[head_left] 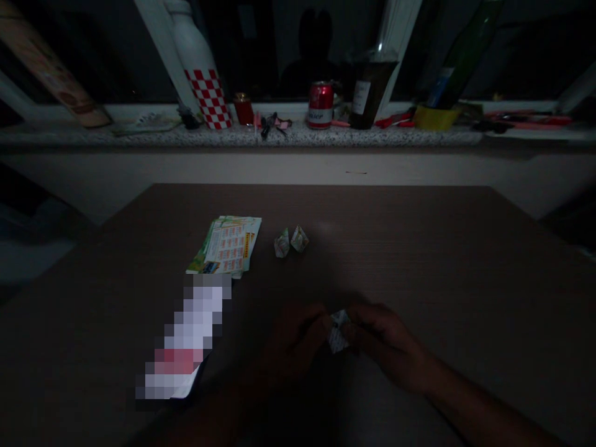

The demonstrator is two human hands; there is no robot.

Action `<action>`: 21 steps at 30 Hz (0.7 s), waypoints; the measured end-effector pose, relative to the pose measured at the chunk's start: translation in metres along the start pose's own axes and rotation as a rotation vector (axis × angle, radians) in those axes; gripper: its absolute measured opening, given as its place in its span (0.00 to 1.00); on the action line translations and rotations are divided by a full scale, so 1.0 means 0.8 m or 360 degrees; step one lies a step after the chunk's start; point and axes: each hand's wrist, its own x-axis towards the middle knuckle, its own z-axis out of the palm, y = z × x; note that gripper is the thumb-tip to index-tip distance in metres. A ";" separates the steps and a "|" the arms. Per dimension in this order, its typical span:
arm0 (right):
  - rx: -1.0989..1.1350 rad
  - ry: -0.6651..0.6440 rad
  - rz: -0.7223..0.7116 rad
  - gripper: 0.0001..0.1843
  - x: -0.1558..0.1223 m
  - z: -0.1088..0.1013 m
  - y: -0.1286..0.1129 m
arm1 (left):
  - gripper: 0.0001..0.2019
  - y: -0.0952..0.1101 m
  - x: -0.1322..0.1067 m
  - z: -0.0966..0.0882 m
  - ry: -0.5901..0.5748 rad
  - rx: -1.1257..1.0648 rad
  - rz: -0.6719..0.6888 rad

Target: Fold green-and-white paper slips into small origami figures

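Observation:
The scene is dim. Both my hands meet over the near middle of the brown table (419,248). My left hand (293,338) and my right hand (384,344) pinch a small folded piece of printed paper (338,332) between their fingertips, just above the tabletop. Two finished small folded paper shapes (291,241) sit side by side farther back on the table. A stack of printed leaflets (228,245) lies to their left.
A blurred-out flat object (184,341) lies at the near left. On the stone windowsill (139,136) behind stand a red-checked white bottle (200,68), a small red jar (243,108), a red can (320,104), two dark glass bottles (372,81) and a yellow tape roll (435,117).

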 end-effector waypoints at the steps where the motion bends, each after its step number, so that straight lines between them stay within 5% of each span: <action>1: -0.0003 -0.0002 0.0013 0.19 0.000 0.001 0.000 | 0.18 -0.002 -0.001 0.001 -0.0010 0.0048 0.0031; 12: -0.0086 -0.0072 0.0029 0.19 0.002 0.006 -0.006 | 0.20 0.002 0.002 0.005 0.0012 0.0245 0.0138; 21: -0.0166 -0.0044 -0.0077 0.23 -0.002 0.013 -0.015 | 0.23 0.005 -0.002 0.014 0.0001 -0.0196 -0.0026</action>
